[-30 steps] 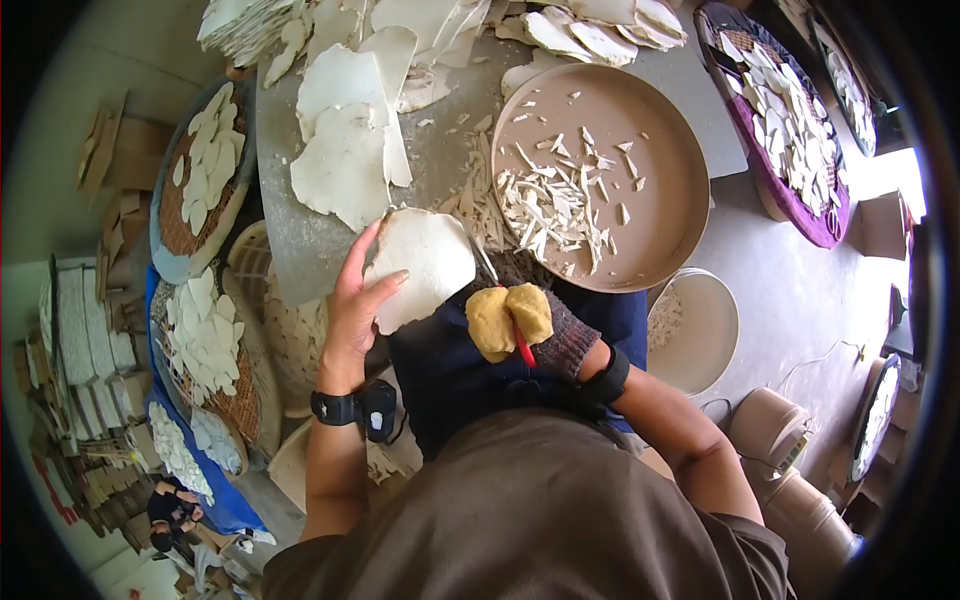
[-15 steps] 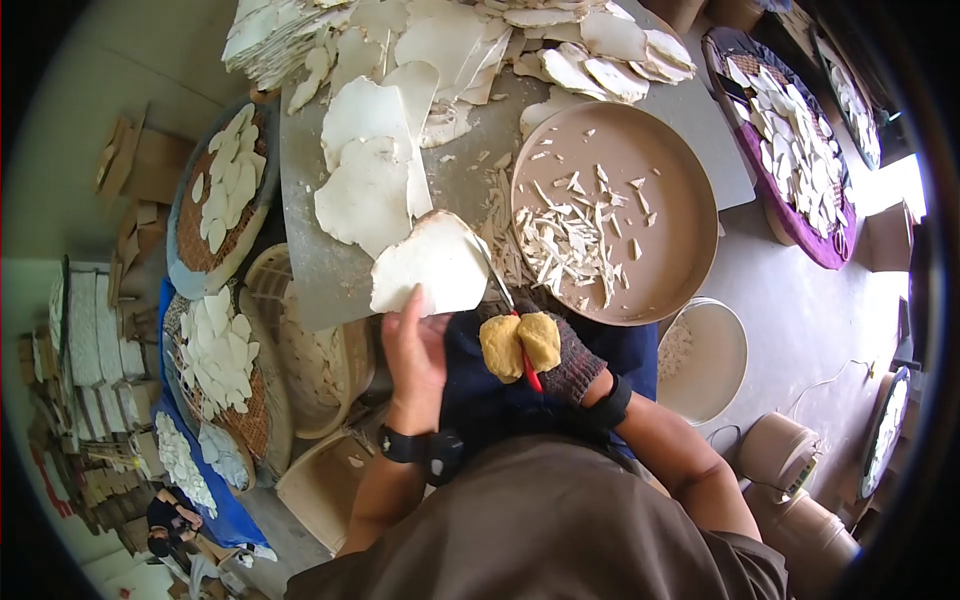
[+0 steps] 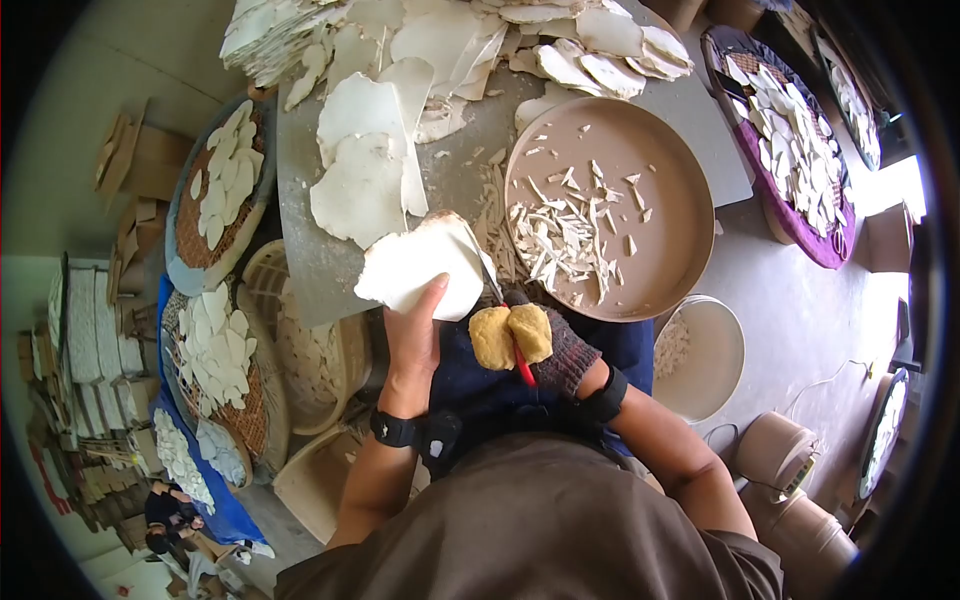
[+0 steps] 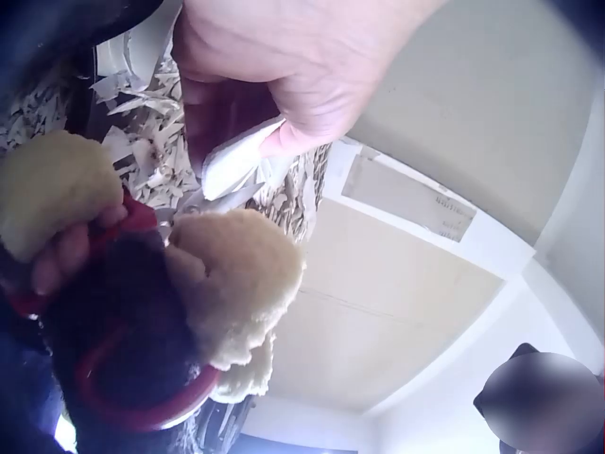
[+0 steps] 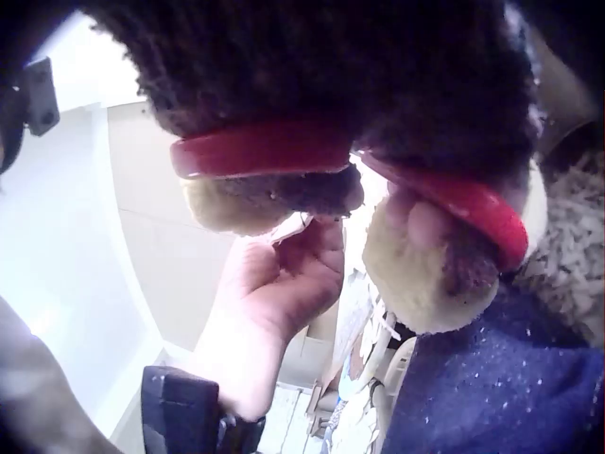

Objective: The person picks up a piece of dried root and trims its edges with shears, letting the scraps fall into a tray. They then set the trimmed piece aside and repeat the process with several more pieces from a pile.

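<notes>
While left fingers (image 3: 432, 293) pinch white slab (image 3: 408, 265), right fingers (image 5: 427, 223) grip red-handled scissors (image 3: 523, 367) along slab's right edge, pan rim (image 3: 709, 222) near.

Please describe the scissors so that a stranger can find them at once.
Find the big brown tray. Below its left rim in the head view, the gloved right hand grips the scissors; red handles with yellow padding set them apart from the white pieces.
</notes>
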{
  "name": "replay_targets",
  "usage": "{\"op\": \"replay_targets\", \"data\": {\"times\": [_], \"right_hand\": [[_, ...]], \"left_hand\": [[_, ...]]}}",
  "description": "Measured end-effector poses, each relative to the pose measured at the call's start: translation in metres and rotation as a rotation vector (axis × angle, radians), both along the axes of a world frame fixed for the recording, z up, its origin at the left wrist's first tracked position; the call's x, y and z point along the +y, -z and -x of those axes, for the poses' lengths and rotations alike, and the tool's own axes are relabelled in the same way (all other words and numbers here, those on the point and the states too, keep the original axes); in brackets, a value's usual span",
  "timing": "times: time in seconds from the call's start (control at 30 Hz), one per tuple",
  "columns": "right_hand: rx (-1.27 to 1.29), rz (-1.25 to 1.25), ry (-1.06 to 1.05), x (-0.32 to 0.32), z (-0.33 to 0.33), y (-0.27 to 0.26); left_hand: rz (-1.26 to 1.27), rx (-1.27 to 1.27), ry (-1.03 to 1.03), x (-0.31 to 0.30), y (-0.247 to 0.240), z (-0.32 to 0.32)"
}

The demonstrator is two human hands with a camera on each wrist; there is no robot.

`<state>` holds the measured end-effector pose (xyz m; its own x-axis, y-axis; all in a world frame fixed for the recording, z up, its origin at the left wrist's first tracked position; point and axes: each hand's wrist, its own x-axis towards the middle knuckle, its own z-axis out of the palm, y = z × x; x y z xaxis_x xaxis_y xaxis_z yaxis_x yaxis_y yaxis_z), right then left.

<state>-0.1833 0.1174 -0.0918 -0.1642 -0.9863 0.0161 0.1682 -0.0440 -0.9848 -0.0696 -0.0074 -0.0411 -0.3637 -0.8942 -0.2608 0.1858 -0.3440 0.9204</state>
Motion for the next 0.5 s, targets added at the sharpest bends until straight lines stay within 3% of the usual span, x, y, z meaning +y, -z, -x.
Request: {"op": "replay_targets", "data": {"times": [0.1,0.17,0.23,0.3,0.4,0.5], "right_hand": [[-0.213,-0.146,-0.067,0.004,0.001,0.0],[0.072,-0.041,-0.041,0.006,0.001,-0.001],[0.059,-0.038,-0.027,0.006,-0.001,-0.006],[-0.251,-0.141,-0.021,0.005,-0.003,-0.015],[0.009,0.009,0.003,0.003,-0.003,-0.005],[0.039,0.017,-0.047,0.006,0.002,-0.019]], "left_hand": [[-0.112,0.008,0.054,-0.005,0.0,-0.005],[-0.086,0.014,0.06,-0.005,0.0,-0.005],[-0.087,0.016,0.053,-0.006,-0.001,-0.005],[-0.112,0.013,0.052,-0.007,-0.002,-0.006],[-0.088,0.018,0.051,-0.009,-0.002,-0.006],[-0.054,0.006,0.045,-0.013,0.002,-0.009]]}}
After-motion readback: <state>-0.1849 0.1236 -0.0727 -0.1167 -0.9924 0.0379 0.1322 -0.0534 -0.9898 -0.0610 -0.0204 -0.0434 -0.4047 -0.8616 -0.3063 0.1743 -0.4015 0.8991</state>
